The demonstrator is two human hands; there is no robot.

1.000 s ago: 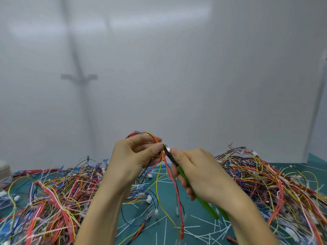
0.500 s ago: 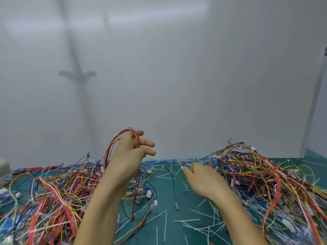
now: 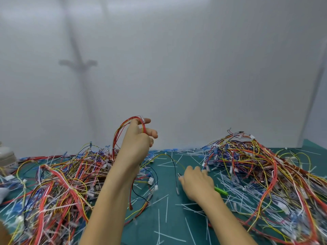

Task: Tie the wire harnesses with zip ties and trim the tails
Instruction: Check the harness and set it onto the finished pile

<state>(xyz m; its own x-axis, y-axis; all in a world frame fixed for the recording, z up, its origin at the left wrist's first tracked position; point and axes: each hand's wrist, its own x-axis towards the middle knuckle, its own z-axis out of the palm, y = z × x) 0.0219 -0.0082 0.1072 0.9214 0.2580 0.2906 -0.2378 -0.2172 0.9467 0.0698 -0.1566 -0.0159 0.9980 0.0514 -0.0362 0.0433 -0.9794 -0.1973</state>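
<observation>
My left hand [image 3: 136, 144] is raised above the mat and holds a wire harness [image 3: 122, 131] of red and yellow wires, looped over its fingers with the ends hanging down past my wrist. My right hand [image 3: 196, 185] is low on the green mat [image 3: 168, 218], back to the camera, its fingers curled over the green-handled cutters [image 3: 221, 190]. The green handle sticks out on the right of the hand and a metal tip shows at the fingertips. Cut white zip-tie tails [image 3: 166, 207] lie scattered over the mat.
A large tangle of coloured wire harnesses [image 3: 58, 184] fills the left of the mat, and a second pile [image 3: 261, 167] fills the right. A white wall stands close behind the table. A pale container [image 3: 7, 158] sits at the far left edge.
A second ago both hands met in the air with the cutters at the harness. My right hand has since dropped to the mat with the cutters, and my left hand has lifted the harness up and left.
</observation>
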